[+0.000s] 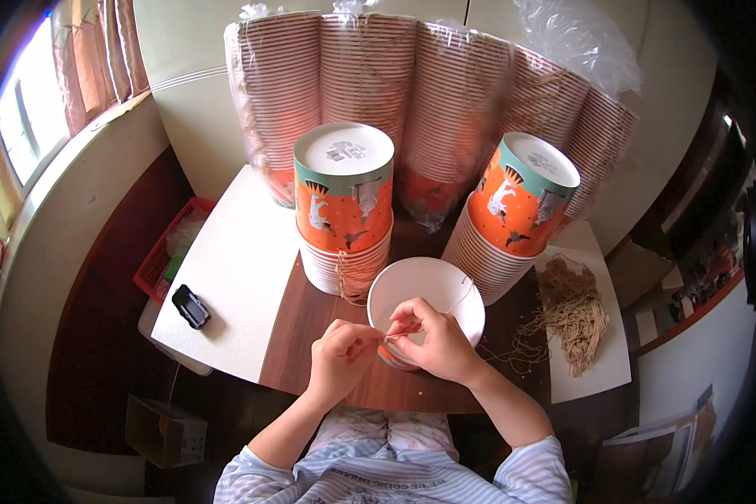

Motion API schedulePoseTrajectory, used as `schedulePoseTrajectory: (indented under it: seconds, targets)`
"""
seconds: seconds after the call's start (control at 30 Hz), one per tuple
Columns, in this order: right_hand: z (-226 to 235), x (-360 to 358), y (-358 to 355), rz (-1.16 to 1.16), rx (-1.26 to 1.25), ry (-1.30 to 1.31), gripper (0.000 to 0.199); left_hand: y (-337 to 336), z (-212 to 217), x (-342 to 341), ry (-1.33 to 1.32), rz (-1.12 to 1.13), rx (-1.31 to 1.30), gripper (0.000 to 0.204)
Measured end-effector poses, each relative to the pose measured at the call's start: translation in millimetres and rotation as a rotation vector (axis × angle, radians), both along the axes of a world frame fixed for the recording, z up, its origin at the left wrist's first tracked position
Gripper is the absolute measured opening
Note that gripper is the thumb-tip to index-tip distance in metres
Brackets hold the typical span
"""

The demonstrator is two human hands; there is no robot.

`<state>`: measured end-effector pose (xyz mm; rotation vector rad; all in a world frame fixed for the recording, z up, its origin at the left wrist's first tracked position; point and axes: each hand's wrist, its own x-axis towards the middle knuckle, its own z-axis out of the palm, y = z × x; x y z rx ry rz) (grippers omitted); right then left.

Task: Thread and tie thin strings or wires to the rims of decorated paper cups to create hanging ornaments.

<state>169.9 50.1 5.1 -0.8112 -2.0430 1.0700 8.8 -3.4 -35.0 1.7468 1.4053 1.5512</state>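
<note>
An open paper bucket (pixel 412 284), white inside, stands in front of me with its mouth tilted toward me; a sliver of its orange outside shows below my fingers. My left hand (pixel 343 354) is closed in a pinch at the bucket's near left rim. Over the near rim, my right hand (pixel 435 340) is pinched too, its fingertips almost meeting the left ones. Between them runs a thin beige cord, mostly hidden by the fingers. Another bit of cord (pixel 464 293) hangs at the bucket's right inner wall.
Behind stand two stacks of upturned orange buckets (pixel 344 202) (pixel 521 202), the left one draped with cords (pixel 350 273). Tall plastic-wrapped bucket stacks (pixel 365 92) line the back. A tangled cord bundle (pixel 575 315) lies at right, a small black case (pixel 191 306) at left.
</note>
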Motion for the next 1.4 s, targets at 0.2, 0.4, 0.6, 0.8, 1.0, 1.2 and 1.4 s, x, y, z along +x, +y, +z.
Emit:
schedulePoseTrajectory:
  seconds: [0.2, 0.4, 0.6, 0.8, 1.0, 1.2, 1.4]
  targets:
    - [-1.9, -0.5, 0.4, -0.01, 0.015, 0.002, 0.023, -0.1, -8.8, -2.1, -0.239, -0.133, -0.088, 0.016]
    - [-1.6, -1.1, 0.1, -0.009, 0.029, 0.004, 0.021, 2.0, -2.9, -0.7, -0.235, -0.155, -0.121, 0.012]
    - [3.0, -0.3, -0.2, -0.001, 0.03, 0.022, 0.013, 2.9, 1.3, -4.7, -0.424, -0.269, -0.22, 0.014]
    - [10.8, 8.1, -2.3, 0.037, 0.051, -0.063, 0.014, 5.4, 6.0, -12.6, -0.792, -0.534, -0.388, 0.016]
    - [10.3, 7.9, -2.1, 0.072, 0.292, -0.039, 0.013, 5.8, 7.4, -11.7, -0.854, -0.568, -0.428, 0.016]
    - [3.9, 6.2, -0.4, 0.008, 0.398, -0.002, 0.009, 4.4, 11.9, -10.0, -0.82, -0.528, -0.419, 0.015]
    - [10.1, 5.7, -1.2, -0.016, 0.194, 0.045, 0.005, 5.5, 15.2, -15.7, 0.06, -0.204, -0.018, 0.022]
